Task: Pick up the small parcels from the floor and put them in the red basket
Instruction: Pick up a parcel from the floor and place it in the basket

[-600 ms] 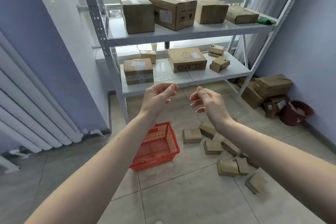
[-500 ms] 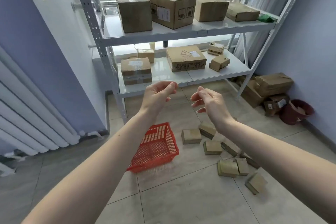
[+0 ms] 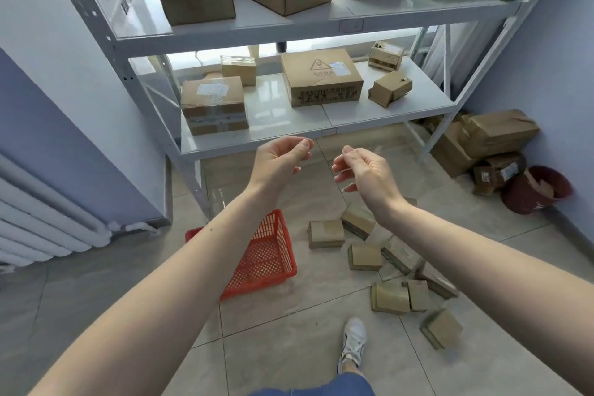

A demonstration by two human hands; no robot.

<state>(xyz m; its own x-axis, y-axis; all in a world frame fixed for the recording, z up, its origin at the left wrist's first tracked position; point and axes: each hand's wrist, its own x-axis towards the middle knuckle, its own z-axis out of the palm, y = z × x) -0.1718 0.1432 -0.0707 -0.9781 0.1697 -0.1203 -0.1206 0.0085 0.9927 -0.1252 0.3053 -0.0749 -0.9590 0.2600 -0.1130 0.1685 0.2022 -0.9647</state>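
Several small cardboard parcels lie scattered on the tiled floor right of centre, among them one [image 3: 325, 233] nearest the basket, one [image 3: 364, 256] behind it and one [image 3: 442, 328] at the front right. The red mesh basket [image 3: 268, 259] stands on the floor to their left, partly hidden by my left forearm; nothing shows inside it. My left hand [image 3: 278, 162] and my right hand [image 3: 363, 172] are raised in front of me, high above the floor, fingers loosely curled, holding nothing.
A white metal shelf unit [image 3: 318, 125] with larger cardboard boxes stands ahead. More boxes [image 3: 491, 138] and a dark red bin [image 3: 535, 190] sit in the right corner. A radiator [image 3: 35, 228] lines the left wall. My white shoe [image 3: 353, 342] is on the floor below.
The view has moved forward and tilted down toward the shelf and floor; my foot has come into view. Both hands keep the same raised, empty pose.
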